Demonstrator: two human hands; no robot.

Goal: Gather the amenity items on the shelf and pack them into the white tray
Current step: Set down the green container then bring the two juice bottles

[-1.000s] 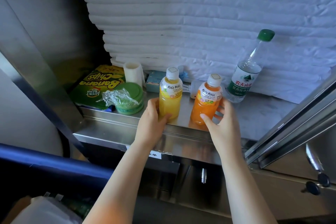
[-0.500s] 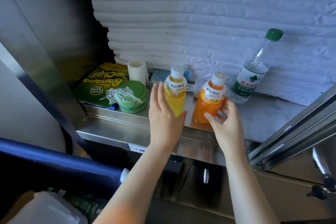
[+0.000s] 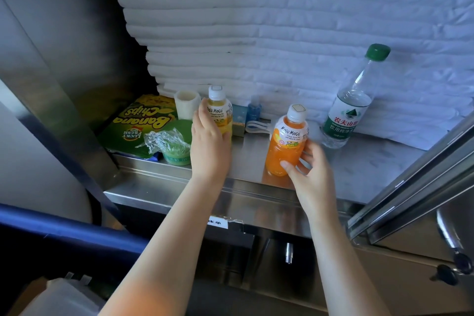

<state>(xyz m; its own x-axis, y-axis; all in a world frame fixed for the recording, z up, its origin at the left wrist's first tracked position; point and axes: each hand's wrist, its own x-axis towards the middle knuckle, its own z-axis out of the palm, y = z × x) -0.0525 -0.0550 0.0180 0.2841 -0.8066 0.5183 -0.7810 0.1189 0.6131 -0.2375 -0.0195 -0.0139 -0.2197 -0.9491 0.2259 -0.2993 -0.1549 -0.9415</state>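
Left hand (image 3: 209, 145) wraps yellow plastic juice bottle (image 3: 220, 112), far left on steel shelf (image 3: 256, 188). Right hand (image 3: 311, 172) grips orange plastic juice bottle (image 3: 286, 142), standing upright near shelf middle. Green-capped clear water bottle (image 3: 351, 100) leans far right.

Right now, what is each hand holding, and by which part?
The left hand grips the yellow juice bottle around its middle body. The right hand grips the orange juice bottle around its lower body, thumb in front.

Upright on shelf (image 3: 359, 169): yellow bottle (image 3: 221, 110), orange bottle (image 3: 283, 147)
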